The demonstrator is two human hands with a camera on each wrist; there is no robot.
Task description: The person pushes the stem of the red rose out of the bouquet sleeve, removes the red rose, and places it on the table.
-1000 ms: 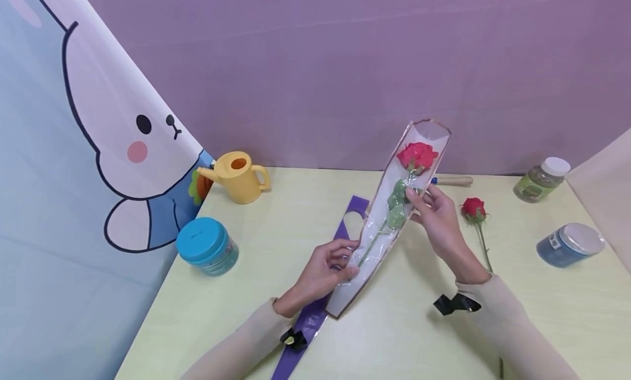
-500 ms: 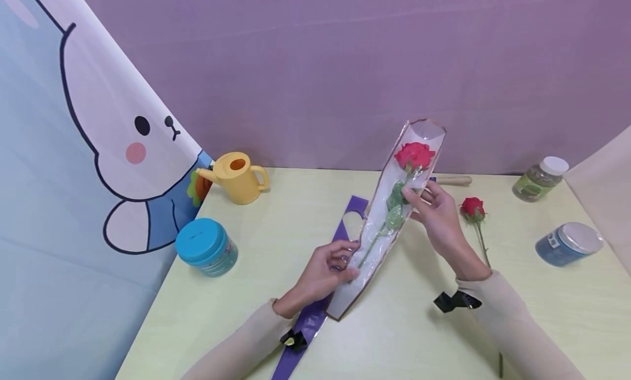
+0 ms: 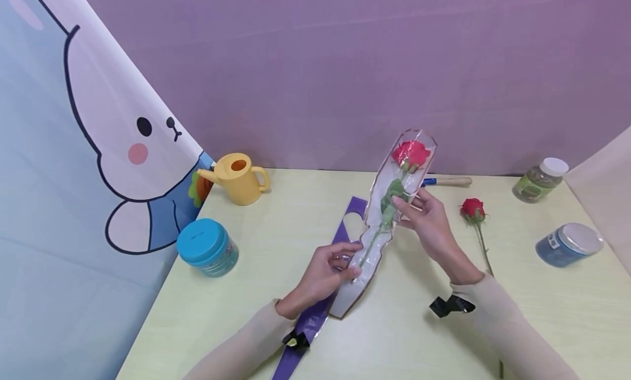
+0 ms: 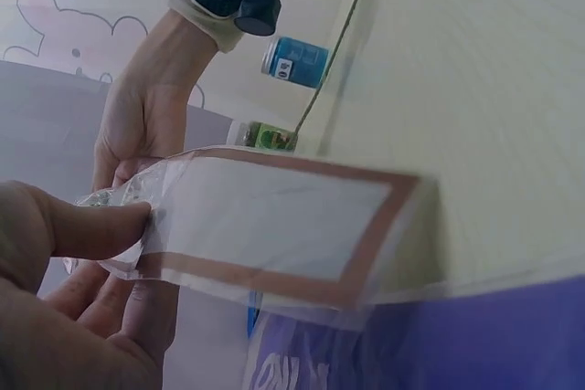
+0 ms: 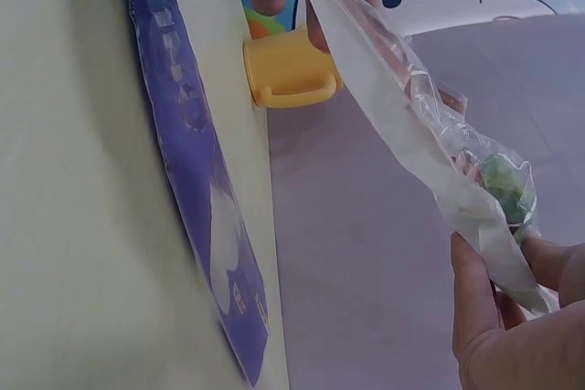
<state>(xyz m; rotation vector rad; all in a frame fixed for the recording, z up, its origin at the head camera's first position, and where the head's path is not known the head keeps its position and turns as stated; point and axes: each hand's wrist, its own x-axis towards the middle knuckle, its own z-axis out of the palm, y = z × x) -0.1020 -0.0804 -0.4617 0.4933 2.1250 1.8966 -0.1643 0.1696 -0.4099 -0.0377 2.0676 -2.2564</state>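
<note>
Both hands hold a white flower sleeve (image 3: 347, 295) with a clear front and brown edging, tilted over the table. Inside it are a red rose (image 3: 411, 154) and its green leaves. My left hand (image 3: 320, 273) pinches the lower part between thumb and fingers; the left wrist view shows the sleeve's brown-bordered end (image 4: 292, 226) past the thumb. My right hand (image 3: 430, 224) grips the middle beside the leaves, thumb in front and fingers behind. Around there the sleeve is bent and creased. A purple sleeve (image 3: 311, 318) with a pale heart-shaped patch lies beneath.
Right of my right hand lies another red rose (image 3: 473, 207), its stem partly under the sleeve arm. Behind is a wooden-handled tool (image 3: 453, 181). Two jars, one green-labelled (image 3: 539, 180) and one blue (image 3: 567, 246), stand right; a yellow watering can (image 3: 240, 177) and turquoise-lidded jar (image 3: 207, 247) left.
My right hand has shifted left and slightly down along the table. The held sleeve's top has dipped, and its middle has buckled. My left hand has barely moved.
</note>
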